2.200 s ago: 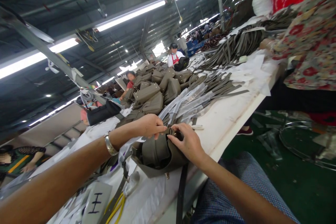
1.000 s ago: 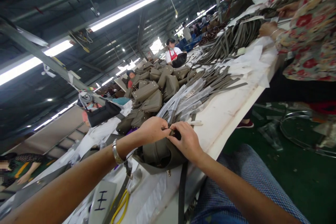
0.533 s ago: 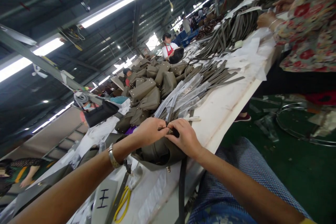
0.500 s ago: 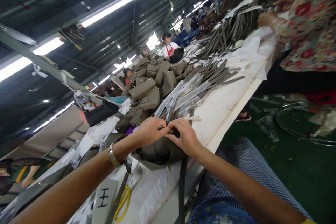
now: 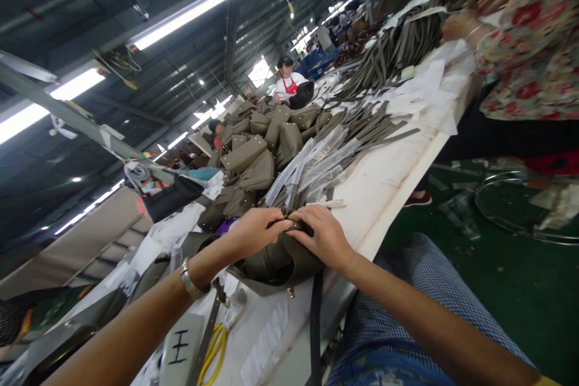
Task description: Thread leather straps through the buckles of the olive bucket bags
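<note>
1. Bag (image 5: 271,265): olive-grey, lying at the near edge of the white bench (image 5: 389,187), directly in front of the person, mouth facing the camera.
2. Left hand (image 5: 256,230): fingers closed in a pinch on the upper rim of the bag. A metal wristwatch (image 5: 187,277) sits on this wrist.
3. Right hand (image 5: 323,236): fingers curled shut on the same rim, fingertips touching those of the left hand over a small dark part. What that part is cannot be told.
4. Strap (image 5: 315,325): dark, hanging from under the bag over the bench edge.
5. Near side, left of the bag: a white card (image 5: 181,344) with a black mark, and yellow loops (image 5: 212,347) just beside it.
6. Beyond the hands: clear-wrapped strips (image 5: 316,163), then a pile of bags (image 5: 257,151) of the same colour.
7. Far end of the bench: a heap of loose straps (image 5: 393,51), with a co-worker's hand (image 5: 456,24) resting on it.
</note>
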Demonstrator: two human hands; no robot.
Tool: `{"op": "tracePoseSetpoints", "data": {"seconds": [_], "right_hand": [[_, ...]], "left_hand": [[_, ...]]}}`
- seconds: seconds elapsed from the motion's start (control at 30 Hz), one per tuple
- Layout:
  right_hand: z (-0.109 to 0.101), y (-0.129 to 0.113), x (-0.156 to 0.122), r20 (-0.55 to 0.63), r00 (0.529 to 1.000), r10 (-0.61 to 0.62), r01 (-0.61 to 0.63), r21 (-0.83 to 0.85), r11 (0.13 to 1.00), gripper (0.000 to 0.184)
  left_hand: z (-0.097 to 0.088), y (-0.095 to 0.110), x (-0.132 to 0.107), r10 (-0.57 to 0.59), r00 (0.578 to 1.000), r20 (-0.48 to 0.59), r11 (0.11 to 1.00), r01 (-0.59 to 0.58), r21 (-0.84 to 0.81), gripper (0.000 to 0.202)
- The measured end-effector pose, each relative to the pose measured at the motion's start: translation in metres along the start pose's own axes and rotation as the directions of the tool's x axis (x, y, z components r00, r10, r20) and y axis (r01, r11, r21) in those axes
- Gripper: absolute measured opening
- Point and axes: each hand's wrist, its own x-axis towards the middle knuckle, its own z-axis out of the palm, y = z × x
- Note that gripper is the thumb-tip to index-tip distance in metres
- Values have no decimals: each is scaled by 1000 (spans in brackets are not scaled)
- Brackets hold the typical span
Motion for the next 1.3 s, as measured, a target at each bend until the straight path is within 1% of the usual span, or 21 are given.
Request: {"op": "tracePoseSetpoints", "data": {"seconds": [0.07,0.13,0.2,0.3,0.4,0.43,0.47,0.5,0.57,0.63,0.7,0.8,0.9,0.97,1.03,1.1,1.2,1.3], "right_hand": [[-2,1,-1,6,1000,14,-14,-13,1000,24],[-1,0,-1,6,1000,27,-27,6,1000,23],[2,-2,-1,-11,999,36,-35,40,999,21],[3,-4,-1,-29,999,45,-42,85,996,20],[-1,-3,0,-26,997,71,-68,85,994,23],[-2,-2,0,-24,996,90,-88,74,993,25],[-4,-2,-1,-18,994,112,-110,62,992,27],[-6,-2,-1,-11,991,134,-133,54,990,28],[-8,-2,-3,9,984,176,-176,71,982,27],[-9,-3,-4,24,976,216,-217,147,965,26],[-8,-4,-3,38,967,254,-255,255,933,24],[-6,-6,-2,58,948,312,-310,383,870,15],[-7,-5,-1,116,920,375,-383,470,795,7],[-9,-1,-1,197,893,404,-443,534,720,7],[-13,3,1,298,866,402,-499,582,642,11],[-17,5,4,388,839,381,-544,600,587,18],[-23,5,10,463,812,355,-582,597,553,28],[-29,1,14,496,802,333,-589,565,578,34]], "left_hand": [[-4,-1,-4,-19,1000,7,997,20,-72,29],[-4,-2,-4,-33,999,-10,996,32,-80,24],[-1,-2,-3,-25,999,-40,998,22,-64,20],[6,0,-2,-4,996,-87,998,-1,-57,23],[13,2,-4,-28,986,-167,998,20,-51,16],[15,1,-6,-41,981,-190,998,32,-51,19],[17,1,-7,-41,978,-206,998,31,-53,27],[19,-1,-8,-29,976,-214,998,17,-55,33],[21,-3,-11,13,976,-218,998,-25,-51,37],[22,-5,-14,15,978,-210,999,-24,-37,37],[19,-3,-16,-32,981,-189,999,27,-30,40],[13,4,-20,-83,984,-159,997,81,-16,44],[9,10,-24,-76,987,-143,995,84,51,45],[10,11,-26,-35,990,-133,995,47,83,41],[12,10,-29,21,993,-117,995,-10,96,36],[14,8,-31,56,992,-116,994,-45,98,33],[19,7,-32,71,988,-134,995,-60,81,31],[27,9,-30,57,979,-194,995,-40,93,31]]}}
